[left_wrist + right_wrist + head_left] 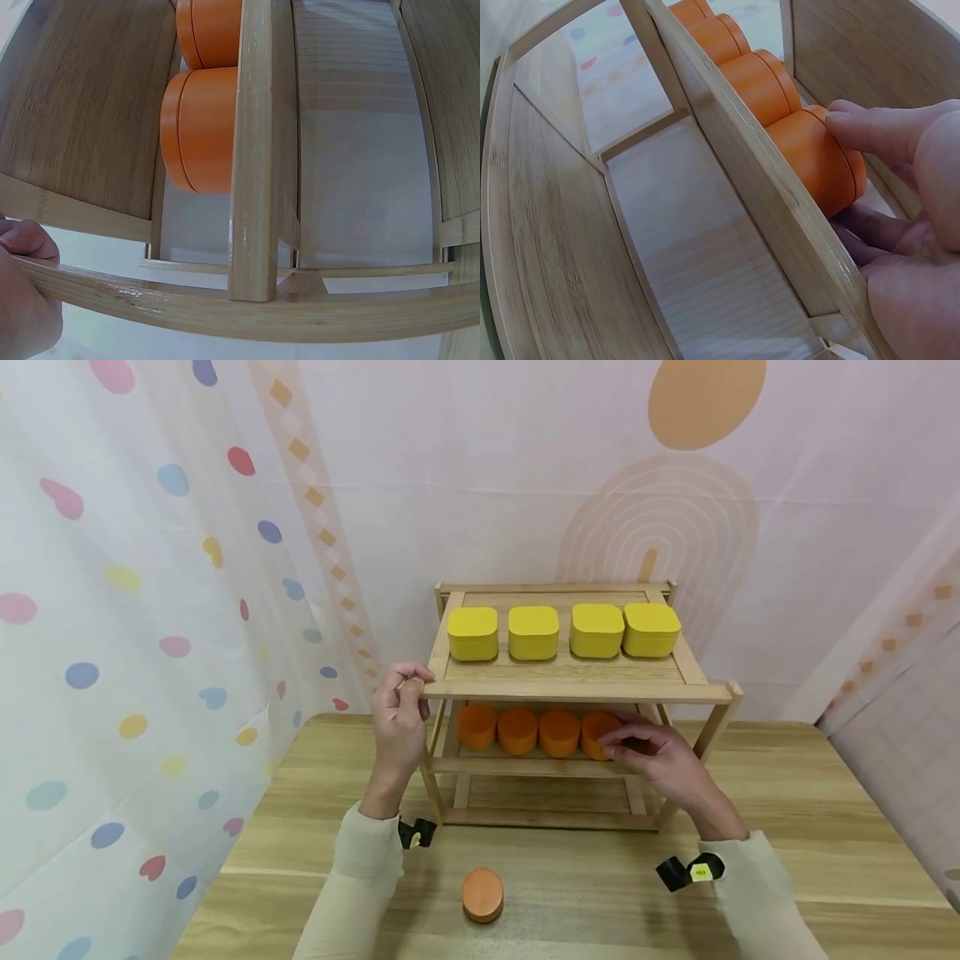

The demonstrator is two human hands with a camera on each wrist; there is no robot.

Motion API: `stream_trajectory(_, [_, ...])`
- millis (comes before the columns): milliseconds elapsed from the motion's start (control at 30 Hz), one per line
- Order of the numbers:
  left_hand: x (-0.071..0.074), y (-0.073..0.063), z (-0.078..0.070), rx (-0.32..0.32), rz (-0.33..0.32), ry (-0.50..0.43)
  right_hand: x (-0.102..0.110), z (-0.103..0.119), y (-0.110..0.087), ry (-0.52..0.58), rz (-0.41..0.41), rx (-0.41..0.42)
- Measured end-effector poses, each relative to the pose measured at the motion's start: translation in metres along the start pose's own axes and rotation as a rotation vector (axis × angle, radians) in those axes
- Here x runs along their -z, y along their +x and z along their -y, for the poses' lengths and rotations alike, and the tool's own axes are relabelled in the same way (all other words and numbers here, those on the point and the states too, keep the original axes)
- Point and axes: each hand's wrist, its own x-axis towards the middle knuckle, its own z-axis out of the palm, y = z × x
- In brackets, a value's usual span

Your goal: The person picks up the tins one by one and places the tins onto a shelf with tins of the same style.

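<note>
A wooden tiered rack (570,693) stands on the table. My left hand (400,722) grips the front left corner of its top tier, fingers curled over the wooden edge. On the tier below, several round orange tins (517,732) stand in a row. My right hand (667,768) reaches in from the right and holds the rightmost orange tin (814,165). In the right wrist view its thumb (877,131) presses the lid edge while other fingers curl around the far side, partly hidden. This tin sits right beside its neighbour, behind the front rail.
Several yellow rounded-square tins (533,632) line the top tier. Another round orange tin (482,895) stands on the wooden table (315,877) in front of the rack, between the forearms. A patterned curtain (480,510) hangs behind and to the left.
</note>
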Motion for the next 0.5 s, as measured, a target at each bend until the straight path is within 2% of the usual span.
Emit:
stream_trajectory(200, [0.0012,-0.0010,-0.0001,0.001,-0.011,0.005,-0.0001,0.0010,0.0007,0.001,0.009,0.003])
stream_trajectory(500, [0.0008,-0.0018,-0.0001,0.010,-0.003,-0.004,0.0004,0.0011,-0.0066,0.086,-0.038,0.092])
